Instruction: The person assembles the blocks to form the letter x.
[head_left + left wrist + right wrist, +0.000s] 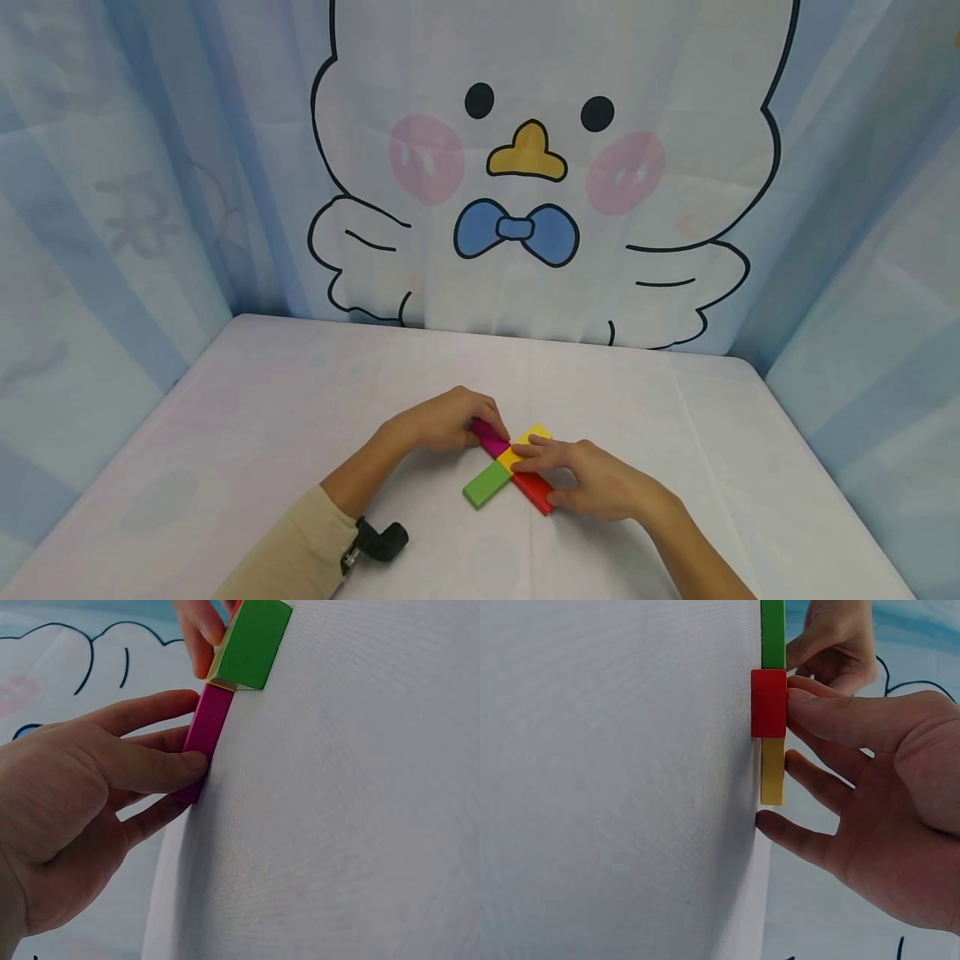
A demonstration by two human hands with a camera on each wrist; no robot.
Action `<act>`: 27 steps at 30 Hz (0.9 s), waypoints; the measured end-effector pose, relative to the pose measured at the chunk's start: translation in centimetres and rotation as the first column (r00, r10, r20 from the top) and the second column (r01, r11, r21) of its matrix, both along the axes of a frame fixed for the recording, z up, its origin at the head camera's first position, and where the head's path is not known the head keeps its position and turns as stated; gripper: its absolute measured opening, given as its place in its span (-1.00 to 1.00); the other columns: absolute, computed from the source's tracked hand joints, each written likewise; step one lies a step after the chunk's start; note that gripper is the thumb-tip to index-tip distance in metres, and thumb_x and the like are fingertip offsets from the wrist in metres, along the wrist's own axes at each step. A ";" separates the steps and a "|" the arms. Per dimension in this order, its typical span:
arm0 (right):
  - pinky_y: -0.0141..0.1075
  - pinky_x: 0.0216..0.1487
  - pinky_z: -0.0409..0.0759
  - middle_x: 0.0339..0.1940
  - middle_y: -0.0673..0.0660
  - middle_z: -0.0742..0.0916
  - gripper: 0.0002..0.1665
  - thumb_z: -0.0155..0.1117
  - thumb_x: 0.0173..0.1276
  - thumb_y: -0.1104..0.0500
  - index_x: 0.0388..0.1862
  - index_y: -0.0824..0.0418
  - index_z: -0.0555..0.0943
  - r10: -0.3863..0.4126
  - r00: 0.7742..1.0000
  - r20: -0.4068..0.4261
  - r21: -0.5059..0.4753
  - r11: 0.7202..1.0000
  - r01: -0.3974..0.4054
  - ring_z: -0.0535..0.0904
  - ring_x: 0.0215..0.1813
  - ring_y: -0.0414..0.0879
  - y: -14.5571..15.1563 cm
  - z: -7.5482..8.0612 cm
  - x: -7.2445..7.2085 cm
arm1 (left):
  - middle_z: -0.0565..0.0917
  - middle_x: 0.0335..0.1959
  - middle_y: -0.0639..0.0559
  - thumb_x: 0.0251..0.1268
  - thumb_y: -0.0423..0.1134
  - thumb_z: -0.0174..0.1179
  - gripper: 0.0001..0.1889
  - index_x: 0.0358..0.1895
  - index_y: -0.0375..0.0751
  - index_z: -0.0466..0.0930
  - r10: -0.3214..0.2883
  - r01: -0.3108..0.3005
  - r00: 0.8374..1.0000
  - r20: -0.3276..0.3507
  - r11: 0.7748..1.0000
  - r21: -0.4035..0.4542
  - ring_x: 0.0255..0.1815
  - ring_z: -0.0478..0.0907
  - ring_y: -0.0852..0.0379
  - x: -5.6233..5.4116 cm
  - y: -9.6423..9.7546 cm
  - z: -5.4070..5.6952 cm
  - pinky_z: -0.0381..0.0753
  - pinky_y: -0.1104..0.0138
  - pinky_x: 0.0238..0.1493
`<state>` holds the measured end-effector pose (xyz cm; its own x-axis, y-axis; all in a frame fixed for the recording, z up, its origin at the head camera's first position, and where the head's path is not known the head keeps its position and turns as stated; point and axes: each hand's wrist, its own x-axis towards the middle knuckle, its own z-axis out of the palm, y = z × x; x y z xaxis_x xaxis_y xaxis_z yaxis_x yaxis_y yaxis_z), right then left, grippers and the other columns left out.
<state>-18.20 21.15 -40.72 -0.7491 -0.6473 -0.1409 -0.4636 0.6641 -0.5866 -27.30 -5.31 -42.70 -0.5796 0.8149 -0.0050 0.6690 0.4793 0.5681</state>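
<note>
Four-armed and flat, a cross of coloured blocks lies on the white table. My left hand (450, 421) pinches the magenta block (491, 437) at the upper left, its thumb on one face and fingers on the other in the left wrist view. My right hand (596, 479) reaches over from the right with fingers extended. Its fingertips lie over the yellow block (538, 431) at the upper right, and its thumb is at the red block (532, 492) at the lower right. The green block (486, 485) points to the lower left, touched by neither hand.
The white-covered table (300, 383) has a back edge meeting a curtain (675, 200) printed with a cartoon bird. More blue and white curtain hangs at both sides. A black device (381, 542) is strapped at the left sleeve cuff.
</note>
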 end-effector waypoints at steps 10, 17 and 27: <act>0.32 0.56 0.22 0.54 -0.14 0.53 -0.28 0.27 0.31 0.43 0.38 -0.10 0.64 -0.004 1.000 0.009 -0.003 1.000 0.004 0.24 0.68 0.10 0.0 0.1 0.0 | 0.74 -0.06 0.23 0.33 -0.52 0.29 -0.63 0.04 0.01 0.83 -0.021 0.021 1.000 -0.006 1.000 0.014 -0.01 0.60 0.32 -0.2 -0.1 0.0 0.61 0.44 0.17; 0.32 0.55 0.25 0.54 -0.13 0.53 -0.29 0.27 0.31 0.43 0.38 -0.09 0.64 0.002 1.000 0.000 0.004 1.000 -0.002 0.25 0.67 0.10 -0.1 0.1 0.0 | 0.74 -0.05 0.22 0.32 -0.50 0.32 -0.64 0.04 0.00 0.83 -0.023 0.023 1.000 0.008 1.000 0.018 -0.01 0.60 0.32 0.0 -0.2 0.1 0.62 0.45 0.15; 0.32 0.54 0.26 0.55 -0.14 0.51 -0.29 0.27 0.33 0.42 0.41 -0.08 0.62 0.018 1.000 -0.020 0.029 0.999 -0.017 0.23 0.68 0.10 -0.2 0.4 0.1 | 0.74 0.04 0.22 0.32 -0.45 0.36 -0.62 0.10 0.06 0.80 -0.020 0.020 1.000 0.002 1.000 -0.009 0.08 0.60 0.29 -0.1 -0.3 0.0 0.61 0.44 0.20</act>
<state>-18.07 20.91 -40.28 -0.7407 -0.6561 -0.1446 -0.4869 0.6726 -0.5573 -27.41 -5.59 -42.74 -0.5629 0.8264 -0.0136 0.6777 0.4709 0.5647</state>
